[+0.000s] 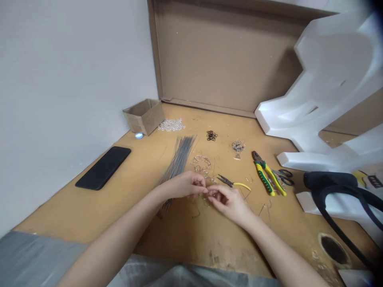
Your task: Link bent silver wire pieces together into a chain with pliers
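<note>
My left hand (pixel 191 184) is closed in a pinch at the middle of the wooden table, its fingertips meeting those of my right hand (pixel 224 198). The right hand's fingers are curled together too. Whatever lies between the fingertips is too small to make out. Under and beside my left hand lies a bundle of thin grey wires (pixel 179 157). Bent wire pieces (pixel 202 163) are scattered just beyond both hands. Small pliers with a yellow handle (pixel 241 185) rest behind my right hand, partly hidden by it.
Green-yellow pliers (pixel 263 175) and scissors (pixel 285 176) lie right. Black rings (pixel 212 135) and a wire pile (pixel 238 145) sit farther back. A cardboard box (pixel 145 117), clear pieces (pixel 172 124) and a black phone (pixel 103 168) are left. White foam (pixel 332 79) stands right.
</note>
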`<state>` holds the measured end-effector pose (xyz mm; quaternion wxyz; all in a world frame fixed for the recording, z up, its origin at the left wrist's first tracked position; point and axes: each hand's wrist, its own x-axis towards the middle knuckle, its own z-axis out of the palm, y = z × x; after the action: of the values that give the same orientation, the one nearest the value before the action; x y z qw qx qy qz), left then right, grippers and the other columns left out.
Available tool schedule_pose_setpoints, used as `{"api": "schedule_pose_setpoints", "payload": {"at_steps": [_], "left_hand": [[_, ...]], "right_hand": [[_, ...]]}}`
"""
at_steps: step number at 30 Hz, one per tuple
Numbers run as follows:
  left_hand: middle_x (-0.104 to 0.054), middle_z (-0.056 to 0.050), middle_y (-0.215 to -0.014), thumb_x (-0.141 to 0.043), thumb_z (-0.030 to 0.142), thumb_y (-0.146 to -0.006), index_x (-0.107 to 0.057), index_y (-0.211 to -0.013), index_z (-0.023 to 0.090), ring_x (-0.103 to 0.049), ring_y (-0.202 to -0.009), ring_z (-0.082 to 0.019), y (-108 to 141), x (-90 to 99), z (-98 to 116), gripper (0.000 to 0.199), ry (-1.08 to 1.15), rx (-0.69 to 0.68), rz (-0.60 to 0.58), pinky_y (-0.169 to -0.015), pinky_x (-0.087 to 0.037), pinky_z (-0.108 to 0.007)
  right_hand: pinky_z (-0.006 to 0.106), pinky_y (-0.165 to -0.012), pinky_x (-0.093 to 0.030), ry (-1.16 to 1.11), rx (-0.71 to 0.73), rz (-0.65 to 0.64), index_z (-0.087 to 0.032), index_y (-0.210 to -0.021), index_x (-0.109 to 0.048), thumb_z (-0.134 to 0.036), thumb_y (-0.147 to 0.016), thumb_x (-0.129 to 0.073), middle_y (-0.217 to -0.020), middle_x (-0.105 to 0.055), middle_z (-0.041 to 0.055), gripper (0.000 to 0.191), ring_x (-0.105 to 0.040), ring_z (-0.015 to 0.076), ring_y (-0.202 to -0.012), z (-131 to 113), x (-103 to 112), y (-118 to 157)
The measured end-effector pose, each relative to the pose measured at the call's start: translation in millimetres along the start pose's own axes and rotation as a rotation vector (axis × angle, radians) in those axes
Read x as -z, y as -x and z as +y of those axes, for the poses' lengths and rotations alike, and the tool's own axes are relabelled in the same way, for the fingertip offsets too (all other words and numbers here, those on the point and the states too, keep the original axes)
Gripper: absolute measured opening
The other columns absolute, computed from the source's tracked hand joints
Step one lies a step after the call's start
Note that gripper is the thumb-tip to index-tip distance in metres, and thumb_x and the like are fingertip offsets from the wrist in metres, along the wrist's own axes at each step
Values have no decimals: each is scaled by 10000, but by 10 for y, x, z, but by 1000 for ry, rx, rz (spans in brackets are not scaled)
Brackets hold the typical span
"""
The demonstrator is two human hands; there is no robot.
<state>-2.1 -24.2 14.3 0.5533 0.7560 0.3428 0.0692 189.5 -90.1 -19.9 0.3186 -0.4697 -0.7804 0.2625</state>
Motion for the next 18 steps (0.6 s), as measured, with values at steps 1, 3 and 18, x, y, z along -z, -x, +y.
{"api": "schedule_pose_setpoints", "payload": {"at_steps": [1, 3, 18], "left_hand": [[-516, 39, -539, -518, 423, -785, -572, -772, 146, -454, -460, -69, -1, -6, -1, 283, 0, -9, 6, -453, -334, -167], [-532, 36, -567, -536, 425, -775, -582, -798, 152, -462, -479, -68, 5, 3, -3, 278, -14, -31, 12, -461, -339, -163], [-605, -10, -781, -460, 260, -830, -623, -847, 167, -529, -677, -100, -14, 16, -28, 189, -377, -254, 294, -617, -381, -191]], "right_hand": [[184, -480, -382, 18, -6, 5, -199, -936, -596, -175, -790, -523, -698, -623, 4, 166, -489, 79, -488, 2, -8, -3], [185, -482, -370, 52, -15, 7, -189, -858, -600, -146, -785, -505, -671, -595, 4, 127, -484, 82, -500, -1, -4, -10], [190, -508, -331, 60, -15, -53, -191, -752, -494, -12, -637, -462, -674, -492, -26, 215, -443, 90, -551, 55, 159, -26]]}}
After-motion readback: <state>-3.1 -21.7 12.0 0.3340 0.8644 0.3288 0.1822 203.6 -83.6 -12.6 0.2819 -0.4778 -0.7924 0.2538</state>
